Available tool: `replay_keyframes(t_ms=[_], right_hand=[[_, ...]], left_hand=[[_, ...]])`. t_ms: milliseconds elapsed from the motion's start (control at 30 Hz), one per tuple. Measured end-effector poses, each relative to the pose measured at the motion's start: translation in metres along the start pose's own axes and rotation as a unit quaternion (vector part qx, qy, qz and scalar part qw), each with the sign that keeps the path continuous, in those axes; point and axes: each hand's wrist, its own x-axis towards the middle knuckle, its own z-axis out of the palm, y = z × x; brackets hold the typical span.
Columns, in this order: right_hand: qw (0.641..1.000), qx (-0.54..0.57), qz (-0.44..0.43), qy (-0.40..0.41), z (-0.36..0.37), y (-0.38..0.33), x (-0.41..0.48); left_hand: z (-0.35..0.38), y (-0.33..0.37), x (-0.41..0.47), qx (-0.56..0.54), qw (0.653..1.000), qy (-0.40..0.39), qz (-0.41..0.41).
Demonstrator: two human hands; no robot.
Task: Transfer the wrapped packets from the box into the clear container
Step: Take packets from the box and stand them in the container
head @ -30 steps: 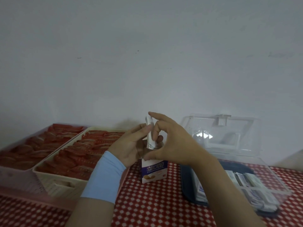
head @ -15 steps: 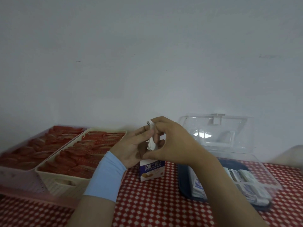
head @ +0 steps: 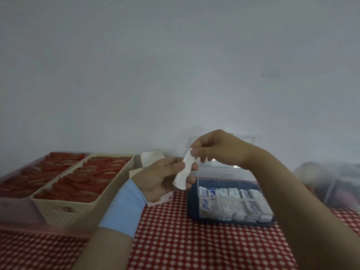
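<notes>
- A red-and-white checked tablecloth (head: 194,240) covered the near surface.
- The left forearm entered from the near edge and wore a light blue wristband (head: 124,207).
- The left hand (head: 157,180) was raised above the cloth, left of centre, with its fingers curled round the box (head: 151,158). Most of the box was hidden behind the palm. Pale flaps showed past the far side of the hand and one printed corner showed at the near side.
- The wrapped packet (head: 184,170) was white, long and held nearly upright, tilted slightly. It lay just right of the left thumb and in front of the left fingertips. Whether its lower end was inside the box could not be determined.
- The right hand (head: 220,151) reached in from the right and pinched the top end of the wrapped packet between thumb and forefinger – the other fingers were curled loosely.
- The clear container (head: 191,203) stood on a dark blue base to the right of both hands. It was below the right forearm and apart from the wrapped packet.
- Stored packets (head: 233,201) filled the clear container in two rows, standing on edge.
- The open lid (head: 220,169) stood at the far side of the clear container, partly hidden by the right hand.
- A cream basket (head: 64,209) stood at left, filled with red sachets (head: 93,178). A pink basket (head: 17,213) stood just beside it, farther left, with the same contents.
- A second transparent bin (head: 335,184) stood at far right – too blurred to read.
- A plain pale wall (head: 175,75) closed the far side.
</notes>
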Motion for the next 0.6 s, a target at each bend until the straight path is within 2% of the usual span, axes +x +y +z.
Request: replay_keyframes(t_ms=[167,300,467,600], right_hand=[[0.999,-0.025,0.02,-0.016,-0.029,0.003,-0.027],[0.999,-0.032,0.028,-0.007,-0.048,0.01,-0.044],[0.998,-0.001,0.024,0.058,-0.059,0.019,-0.055],[0.999,-0.004,0.031,0.039,-0.059,0.024,-0.054]], left_hand=[[0.034,-0.005,0.014,-0.009,0.999,-0.037,-0.027],[0.058,-0.006,0.025,-0.017,0.998,-0.033,-0.044],[0.073,0.0,0.032,-0.009,0.998,-0.029,-0.052],[0.078,0.003,0.034,0.008,0.999,-0.012,-0.052]])
